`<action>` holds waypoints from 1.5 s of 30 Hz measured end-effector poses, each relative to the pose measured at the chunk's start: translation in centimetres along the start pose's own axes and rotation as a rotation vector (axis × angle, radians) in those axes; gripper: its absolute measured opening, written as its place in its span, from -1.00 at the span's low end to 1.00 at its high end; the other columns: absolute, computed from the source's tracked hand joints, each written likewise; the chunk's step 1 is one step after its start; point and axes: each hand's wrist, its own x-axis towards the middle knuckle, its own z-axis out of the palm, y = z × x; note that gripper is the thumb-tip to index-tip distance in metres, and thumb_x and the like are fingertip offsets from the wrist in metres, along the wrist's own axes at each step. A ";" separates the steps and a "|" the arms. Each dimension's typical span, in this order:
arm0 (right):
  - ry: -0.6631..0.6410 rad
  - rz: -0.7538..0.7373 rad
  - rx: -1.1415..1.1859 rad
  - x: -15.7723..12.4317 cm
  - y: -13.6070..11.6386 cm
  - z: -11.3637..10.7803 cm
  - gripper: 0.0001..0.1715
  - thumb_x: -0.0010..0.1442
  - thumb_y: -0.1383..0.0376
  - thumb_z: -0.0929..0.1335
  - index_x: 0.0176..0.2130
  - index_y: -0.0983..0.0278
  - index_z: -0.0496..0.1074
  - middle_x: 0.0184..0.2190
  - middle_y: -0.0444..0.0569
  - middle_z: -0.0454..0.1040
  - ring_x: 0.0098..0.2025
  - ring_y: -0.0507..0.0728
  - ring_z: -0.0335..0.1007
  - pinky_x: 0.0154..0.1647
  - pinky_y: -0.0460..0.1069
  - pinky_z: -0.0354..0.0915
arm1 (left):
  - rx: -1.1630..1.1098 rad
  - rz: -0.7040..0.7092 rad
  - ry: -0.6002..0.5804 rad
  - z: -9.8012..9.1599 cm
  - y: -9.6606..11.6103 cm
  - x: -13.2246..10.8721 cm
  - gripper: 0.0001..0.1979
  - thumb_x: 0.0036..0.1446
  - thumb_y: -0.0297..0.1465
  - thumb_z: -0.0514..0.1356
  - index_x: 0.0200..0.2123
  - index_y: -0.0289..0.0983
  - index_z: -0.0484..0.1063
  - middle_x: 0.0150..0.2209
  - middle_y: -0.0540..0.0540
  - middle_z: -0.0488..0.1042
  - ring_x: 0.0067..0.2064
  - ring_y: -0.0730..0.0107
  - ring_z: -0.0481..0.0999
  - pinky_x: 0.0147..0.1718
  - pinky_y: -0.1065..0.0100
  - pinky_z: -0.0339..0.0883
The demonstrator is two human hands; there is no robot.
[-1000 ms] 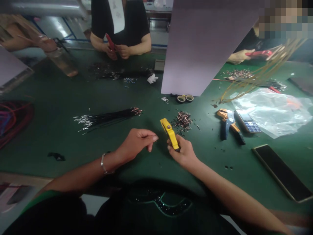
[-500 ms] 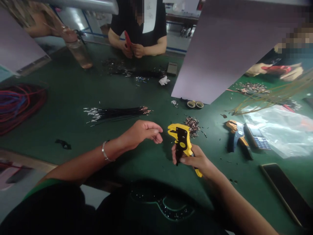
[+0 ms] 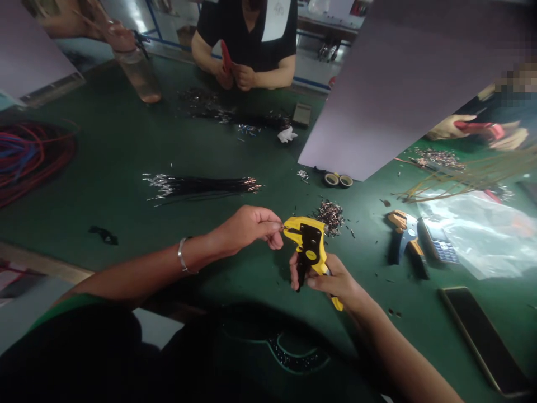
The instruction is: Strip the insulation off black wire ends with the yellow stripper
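1. Yellow-and-black hand tool (image 3: 311,243) is grasped by the right hand (image 3: 331,280), fingers wrapped about its handles; its head is pointed toward the left hand, above the green tabletop (image 3: 113,151).
2. Left hand (image 3: 249,230): thumb and forefinger are pinched together at the tool's mouth. Whether anything thin is held there cannot be told. A silvery bracelet (image 3: 182,254) is worn at that wrist.
3. Just behind the tool's head, a heap of dark and coppery clippings (image 3: 329,217) is seen.
4. Beyond the left hand, a bundle of black wires (image 3: 210,184) is laid crosswise, silvery ends to the left, coppery ends to the right.
5. Two small rolls (image 3: 338,180) are set side by side beyond the clippings, near the foot of a pale panel (image 3: 356,112).
6. On the right, a blue-and-orange tool (image 3: 405,238) is placed just beside a keypad phone (image 3: 440,240); a clear plastic bag (image 3: 495,235) is spread next to these. Nearer, a dark-screened smartphone (image 3: 482,336) is laid flat.
7. Far left: coiled red and blue wires (image 3: 29,157).
8. Across the table, a red tool (image 3: 226,55) is held by a co-worker's hands (image 3: 235,76).
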 end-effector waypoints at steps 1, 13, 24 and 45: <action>-0.002 -0.003 0.011 0.0 0.0 0.0 -0.57 -0.03 0.31 0.42 -0.11 0.34 0.41 -0.39 -0.01 0.52 -0.39 0.13 0.43 -0.36 0.02 0.27 | -0.006 0.000 0.004 0.0 0.0 0.0 -0.90 0.10 -0.46 0.21 -0.37 -0.40 0.50 -0.53 -0.11 0.57 -0.50 0.47 0.53 -0.40 0.39 0.44; 0.005 0.029 0.083 0.0 0.0 0.3 -0.56 -0.04 0.29 0.47 -0.12 0.34 0.43 -0.41 -0.01 0.51 -0.40 0.14 0.42 -0.32 0.05 0.31 | -0.011 -0.023 0.000 0.0 -0.3 0.1 -0.87 0.15 -0.47 0.18 -0.40 -0.42 0.48 -0.51 -0.13 0.56 -0.49 0.49 0.52 -0.37 0.39 0.42; 0.014 0.047 0.135 -0.1 0.3 0.4 -0.57 -0.05 0.30 0.48 -0.15 0.35 0.44 -0.44 -0.02 0.50 -0.45 0.13 0.39 -0.37 0.05 0.28 | -0.023 -0.020 -0.007 -0.1 -0.3 0.0 -0.90 0.13 -0.53 0.18 -0.39 -0.43 0.48 -0.52 -0.11 0.56 -0.50 0.50 0.52 -0.40 0.41 0.42; 0.083 0.051 0.214 -0.4 1.2 0.8 -0.74 -0.02 0.39 0.46 -0.25 0.33 0.46 -0.53 -0.13 0.41 -0.58 0.02 0.30 -0.52 0.00 0.31 | -0.044 0.000 -0.029 -0.6 -1.0 0.4 -0.91 0.11 -0.53 0.19 -0.38 -0.42 0.49 -0.54 -0.10 0.56 -0.51 0.50 0.53 -0.43 0.42 0.44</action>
